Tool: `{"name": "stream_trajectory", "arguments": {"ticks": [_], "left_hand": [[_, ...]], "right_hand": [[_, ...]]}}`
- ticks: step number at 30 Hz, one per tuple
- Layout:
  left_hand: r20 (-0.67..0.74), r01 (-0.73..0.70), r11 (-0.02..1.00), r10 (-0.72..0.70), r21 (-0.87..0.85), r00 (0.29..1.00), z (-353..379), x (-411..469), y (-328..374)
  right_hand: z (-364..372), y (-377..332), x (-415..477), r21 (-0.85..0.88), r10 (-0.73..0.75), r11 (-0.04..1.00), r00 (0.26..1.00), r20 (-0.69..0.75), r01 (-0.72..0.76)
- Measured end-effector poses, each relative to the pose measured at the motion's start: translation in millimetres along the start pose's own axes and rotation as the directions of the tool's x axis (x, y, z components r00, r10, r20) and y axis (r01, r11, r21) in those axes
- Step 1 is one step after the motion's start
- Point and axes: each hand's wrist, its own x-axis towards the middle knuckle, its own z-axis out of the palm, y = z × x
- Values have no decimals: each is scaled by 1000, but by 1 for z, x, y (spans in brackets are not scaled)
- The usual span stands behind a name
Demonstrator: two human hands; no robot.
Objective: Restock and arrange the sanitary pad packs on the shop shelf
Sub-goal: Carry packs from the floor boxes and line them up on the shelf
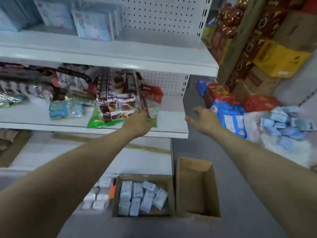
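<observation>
My left hand [139, 121] grips the lower corner of a brown snack bag [118, 98] standing on the middle shelf [171, 121]. My right hand [203, 120] hovers just past the shelf's right end with loosely curled fingers, holding nothing. Pale pad packs [93, 25] stand on the upper shelf. A small light-blue pack [66, 109] lies on the middle shelf. Several light-blue pad packs [142, 196] fill a cardboard box [169, 191] on the floor. More blue packs [284, 124] are heaped on the floor at the right.
An empty cardboard box [197, 186] stands beside the filled one. A green bag [97, 121] lies under the brown snack bag, with dark snack bags [34, 79] further left. Red and yellow boxes [260, 69] are stacked at the right. Grey floor [240, 194] lies between.
</observation>
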Motion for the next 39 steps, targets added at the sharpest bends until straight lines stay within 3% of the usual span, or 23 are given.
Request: {"name": "stream_trajectory", "arguments": {"ticks": [6, 13, 17, 22, 26, 28, 33, 39], "left_hand": [[247, 144, 990, -139, -2, 959, 106, 2, -75], [468, 387, 922, -331, -25, 819, 275, -8, -183], [523, 519, 855, -439, -7, 730, 379, -17, -257], [540, 608, 794, -509, -7, 670, 499, -28, -328], [545, 705, 708, -575, -42, 610, 587, -29, -363], [519, 726, 683, -595, -75, 613, 622, -24, -375], [377, 719, 671, -628, -181, 681, 681, -6, -403], [313, 626, 759, -560, -177, 767, 698, -3, -422]], "right_hand": [[148, 53, -3, 59, 150, 983, 951, 271, -172], [341, 114, -39, 31, 221, 958, 804, 552, -285], [463, 165, -51, 12, 292, 918, 694, 659, -397], [570, 199, -46, 24, 391, 824, 600, 698, -566], [654, 226, -37, 83, 444, 687, 507, 739, -722], [693, 235, -34, 118, 453, 608, 465, 761, -785], [778, 259, -28, 223, 459, 466, 449, 767, -856], [836, 268, -25, 272, 497, 288, 386, 777, -918]]}}
